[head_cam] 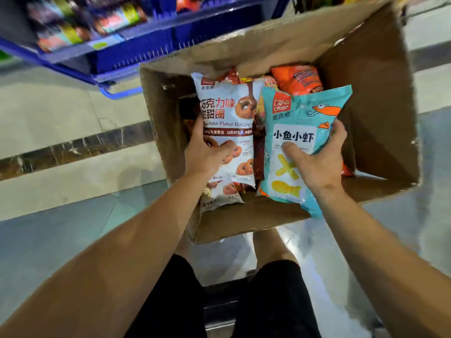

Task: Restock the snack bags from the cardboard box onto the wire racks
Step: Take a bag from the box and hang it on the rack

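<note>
Early yet, by my reading: cardboard box [373, 113] sits open on the floor, several bags inside. Left hand [207, 152] grips a white doughnut bag [227, 118] by its left edge, fingers behind, thumb across the front. Right hand [317, 159] grips a teal fish-and-shrimp bag [300, 123], thumb on the front panel, fingers curled round its right edge. Both bags look raised off the pile, teal one overhanging the box's near wall; hands apart, one bag each.

Left in the box: an orange bag [297, 79] toward the far wall, a second doughnut bag [222, 193] against the near wall, reddish packs between. No wire rack shows, so none counted as stocked.

Beyond the box's far-left corner, a blue shelf unit [117, 62], blurred goods on it. Box's far flap [280, 35] stands up, leaning over the contents; may snag bags lifted out that side. Person's legs just beside the near wall.
</note>
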